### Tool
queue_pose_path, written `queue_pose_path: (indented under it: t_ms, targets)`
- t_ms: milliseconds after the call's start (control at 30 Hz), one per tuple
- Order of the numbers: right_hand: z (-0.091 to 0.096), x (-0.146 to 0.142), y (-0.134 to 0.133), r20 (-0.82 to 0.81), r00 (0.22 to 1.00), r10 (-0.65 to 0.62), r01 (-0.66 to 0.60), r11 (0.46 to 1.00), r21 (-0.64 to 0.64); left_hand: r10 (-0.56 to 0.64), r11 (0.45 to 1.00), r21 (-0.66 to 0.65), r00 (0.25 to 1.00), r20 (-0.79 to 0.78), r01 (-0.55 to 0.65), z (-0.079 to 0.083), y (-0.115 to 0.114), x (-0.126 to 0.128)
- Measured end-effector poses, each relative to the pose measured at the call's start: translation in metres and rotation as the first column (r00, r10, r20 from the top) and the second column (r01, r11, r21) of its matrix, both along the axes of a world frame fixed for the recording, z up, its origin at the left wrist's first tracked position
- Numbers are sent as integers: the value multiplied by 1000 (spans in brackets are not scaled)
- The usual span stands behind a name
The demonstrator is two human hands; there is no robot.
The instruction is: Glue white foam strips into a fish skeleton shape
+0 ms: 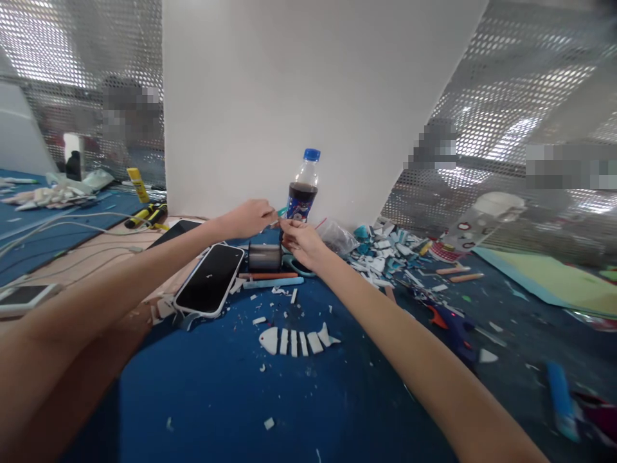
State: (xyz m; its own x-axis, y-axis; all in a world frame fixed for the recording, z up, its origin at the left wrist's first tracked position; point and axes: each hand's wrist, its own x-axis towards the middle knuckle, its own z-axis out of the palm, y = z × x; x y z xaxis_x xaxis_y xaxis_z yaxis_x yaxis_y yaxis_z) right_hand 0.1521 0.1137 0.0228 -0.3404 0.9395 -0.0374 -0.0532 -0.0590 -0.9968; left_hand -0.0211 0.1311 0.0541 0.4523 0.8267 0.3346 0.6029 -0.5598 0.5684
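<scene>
My left hand (253,217) and my right hand (299,241) meet in front of a cola bottle (303,193) with a blue cap. Both have their fingers closed in a pinch, and whatever lies between them is too small to make out. Just below stands a spool (265,256) of greyish, see-through line. A teal scissors handle (299,266) shows under my right wrist. Nearer to me on the blue table, white pieces form a segmented fish (297,342), with gaps between head, body strips and tail.
A phone (210,280) lies left of the spool; an orange and a blue stick (274,283) lie before it. Foam scraps (380,251) pile up at right, near a plastic bag (337,236). A blue glue gun (456,331) lies right of my forearm. A white panel (289,96) stands behind.
</scene>
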Motion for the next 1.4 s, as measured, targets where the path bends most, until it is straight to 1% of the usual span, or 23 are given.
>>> queue_pose_path:
  t_ms: [100,200,300,400,467,600,700,767,867,933,1067,1233,1300,1400]
  targets:
    - [0,1,0,39,998,43,-44,999,6,31,1000,-5,999,29,-31,-7,-8,-3]
    - [0,1,-2,76,993,89,-91,996,22,52,999,-21,993,110,-50,-16,-22,-10]
    - [2,-1,-6,101,990,103,-111,991,78,58,998,-28,980,192,-54,-24,-38,-14]
    - [8,-4,-12,98,993,73,-90,979,182,61,997,-59,965,256,-48,-27,-49,-12]
    - [12,-6,-14,92,995,41,-62,968,244,62,995,-97,953,297,-35,-28,-52,-9]
    - [16,-9,-16,117,993,-11,-27,950,311,79,987,-158,922,378,-20,-31,-51,-6]
    - [17,-10,-18,167,985,-54,-11,929,370,99,986,-164,906,411,-33,-33,-50,-5]
    - [17,-12,-22,195,974,-116,20,900,435,106,988,-149,898,427,-45,-34,-52,-5]
    - [16,-14,-27,213,951,-223,72,834,548,104,992,-107,888,448,-62,-33,-60,-1]
    - [15,-15,-30,222,938,-266,80,791,607,94,995,-80,887,453,-64,-32,-67,2]
    - [13,-16,-33,242,927,-285,39,718,695,79,997,-60,886,456,-57,-29,-72,6]
    - [12,-16,-37,240,920,-310,-16,582,813,59,996,-84,881,470,-22,-28,-70,5]
    - [12,-17,-38,246,916,-317,-41,536,843,52,996,-94,877,477,-8,-28,-69,4]
    - [10,-17,-37,263,908,-325,-72,497,865,52,995,-104,874,482,-1,-30,-68,3]
